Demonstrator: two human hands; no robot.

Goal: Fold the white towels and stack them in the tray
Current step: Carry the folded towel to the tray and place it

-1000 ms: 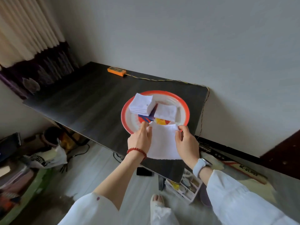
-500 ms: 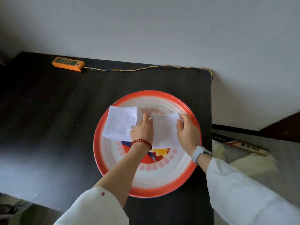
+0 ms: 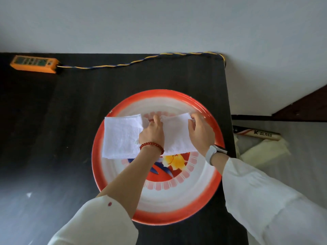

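A round tray point(image 3: 215, 190) with a red rim and a flower picture stands on the dark table. A stack of folded white towels point(image 3: 120, 137) lies in its left part. To the right of the stack lies another folded white towel point(image 3: 177, 135). My left hand point(image 3: 152, 133) pinches its far left corner. My right hand point(image 3: 200, 133) pinches its far right corner. Both hands rest over the tray's far half, and part of the towel is hidden under them.
An orange power strip point(image 3: 33, 64) lies at the table's far left, its yellow-blue cord point(image 3: 141, 60) running along the wall. The table's right edge point(image 3: 230, 112) drops to the floor, where a labelled tube point(image 3: 258, 134) lies.
A second ago my hands held a towel at the table's near edge. They carried it forward into the tray, onto the towel lying on the right.
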